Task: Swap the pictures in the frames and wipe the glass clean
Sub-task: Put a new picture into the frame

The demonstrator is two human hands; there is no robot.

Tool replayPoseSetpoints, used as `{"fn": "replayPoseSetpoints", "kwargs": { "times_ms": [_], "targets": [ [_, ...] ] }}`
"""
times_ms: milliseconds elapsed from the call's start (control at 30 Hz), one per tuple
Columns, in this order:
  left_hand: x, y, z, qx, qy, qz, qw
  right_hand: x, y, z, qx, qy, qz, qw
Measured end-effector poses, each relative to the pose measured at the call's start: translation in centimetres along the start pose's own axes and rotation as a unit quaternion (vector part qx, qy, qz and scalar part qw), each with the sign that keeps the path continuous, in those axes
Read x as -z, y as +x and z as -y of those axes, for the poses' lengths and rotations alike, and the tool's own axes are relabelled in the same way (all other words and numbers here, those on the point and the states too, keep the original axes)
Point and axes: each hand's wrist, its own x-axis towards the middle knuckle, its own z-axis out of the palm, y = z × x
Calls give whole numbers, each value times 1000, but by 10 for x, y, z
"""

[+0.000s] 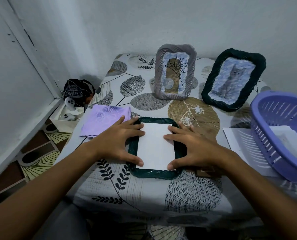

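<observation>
A dark green woven frame lies flat on the worktop, close to its near edge, with a white sheet filling its opening. The left hand rests on the frame's left rail, fingers spread and straight, fingertips touching the sheet's left edge; it grasps nothing. The right hand rests likewise on the right rail, fingers spread, tips on the sheet's right edge, grasping nothing. Just left of the frame and beyond it lies a folded purple cloth. Beyond the frame, a grey woven frame with a plant picture stands upright. Right of that one, a second dark frame with a cat picture leans tilted. Right of the flat frame, a purple basket sits on white paper.
</observation>
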Motion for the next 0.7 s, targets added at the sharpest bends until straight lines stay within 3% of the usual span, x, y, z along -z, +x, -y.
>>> {"fn": "replayPoseSetpoints", "kwargs": {
  "times_ms": [700],
  "targets": [
    [6, 5, -1, 11, 26, 29, 999, 1, 1, 1, -4, 20, -22, 1000]
  ]
}}
